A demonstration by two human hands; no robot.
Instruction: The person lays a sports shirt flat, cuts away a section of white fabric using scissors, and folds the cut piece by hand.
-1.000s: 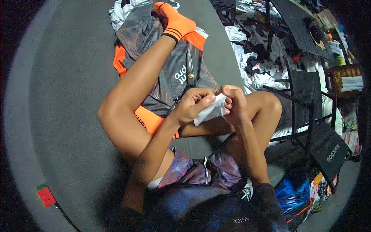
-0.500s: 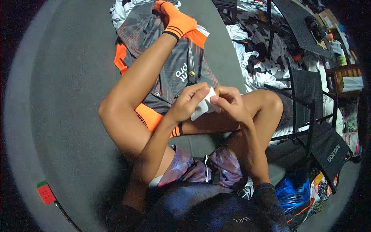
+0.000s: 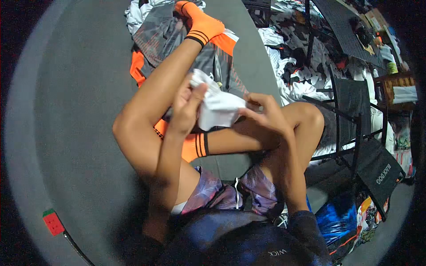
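Observation:
A white piece of cloth (image 3: 220,105) stretches between my two hands above my crossed legs. My left hand (image 3: 188,106) is closed on its left end, slightly blurred by motion. At the lower right edge of the cloth, my right hand (image 3: 267,114) pinches it between thumb and fingers. Beneath lies a dark grey jersey (image 3: 153,37) with orange parts, partly hidden by my leg and the cloth. Scissors (image 3: 218,73) rest on the jersey, their lower part covered by the cloth.
I sit on a grey surface in orange socks (image 3: 202,24). A red and green block (image 3: 53,223) with a black strap lies at lower left. To the right are heaped garments (image 3: 295,91), a black folding chair (image 3: 353,102) and a blue plastic bag (image 3: 337,221).
My left hand has moved left and slightly up, away from my right. The white cloth, bunched small before, is now spread out between both hands and covers part of the scissors.

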